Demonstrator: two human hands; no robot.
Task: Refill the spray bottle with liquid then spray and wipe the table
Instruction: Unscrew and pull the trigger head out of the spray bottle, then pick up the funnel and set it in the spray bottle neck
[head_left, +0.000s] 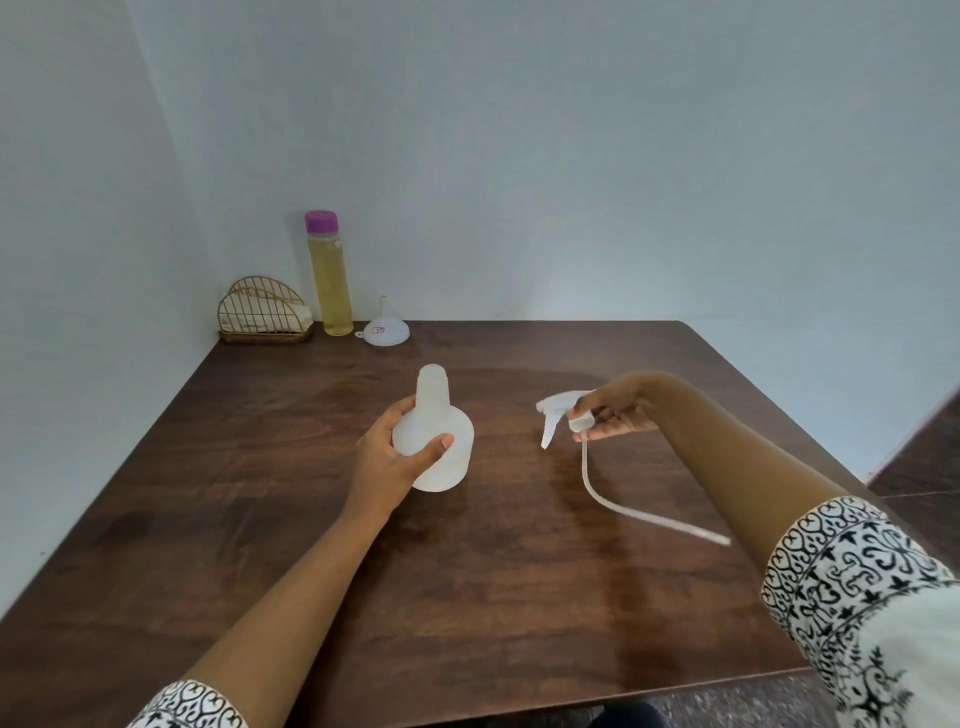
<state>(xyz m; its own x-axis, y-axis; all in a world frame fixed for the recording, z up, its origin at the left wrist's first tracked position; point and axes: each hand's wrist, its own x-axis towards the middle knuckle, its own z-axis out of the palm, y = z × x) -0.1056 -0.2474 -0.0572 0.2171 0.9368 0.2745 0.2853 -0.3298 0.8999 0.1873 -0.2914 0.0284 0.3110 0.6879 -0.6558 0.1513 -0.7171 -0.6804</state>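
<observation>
Spray bottle (436, 441) is stood upright near the middle of the tabletop (260, 545), with its neck open at the top. It is gripped around its round body by the left hand (395, 457). The spray head (563, 413) is off and is held closed in the right hand (613, 408), well apart to the right, with its long tube (618, 506) hung down toward the near right edge. A tall refill bottle (330, 275) of yellow liquid and a funnel (385, 327) are kept at the far left corner, beside a wire holder (265, 314). Filling is probably next, so the funnel would be reached past the open neck; the left hand is nearer to it.
</observation>
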